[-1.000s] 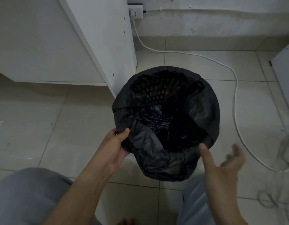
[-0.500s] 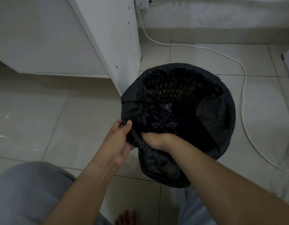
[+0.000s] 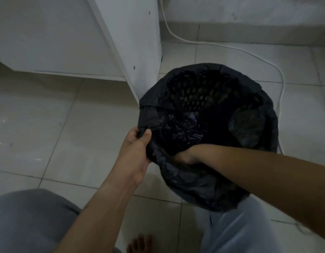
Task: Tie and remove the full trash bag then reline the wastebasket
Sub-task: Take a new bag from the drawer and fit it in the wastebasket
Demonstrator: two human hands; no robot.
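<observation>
A round mesh wastebasket [image 3: 194, 95] stands on the tiled floor, lined with a black trash bag [image 3: 253, 128] whose edge is folded over the rim. My left hand [image 3: 136, 154] pinches the bag's edge at the basket's left rim, thumb on top. My right hand [image 3: 185, 157] reaches across into the basket at its near side. Its fingers are hidden down behind the bag's near fold, so I cannot see what they do. The bag lies crumpled and glossy in the bottom.
A white cabinet panel [image 3: 132, 42] stands right behind the basket's left side. A white cable [image 3: 267, 63] runs over the floor behind and to the right of the basket. My grey-trousered legs [image 3: 30, 220] and a bare foot [image 3: 139, 243] are in front.
My right hand, raised and open to the right of the basket a second ago, has gone across and down inside its near rim. The left hand kept its hold on the bag.
</observation>
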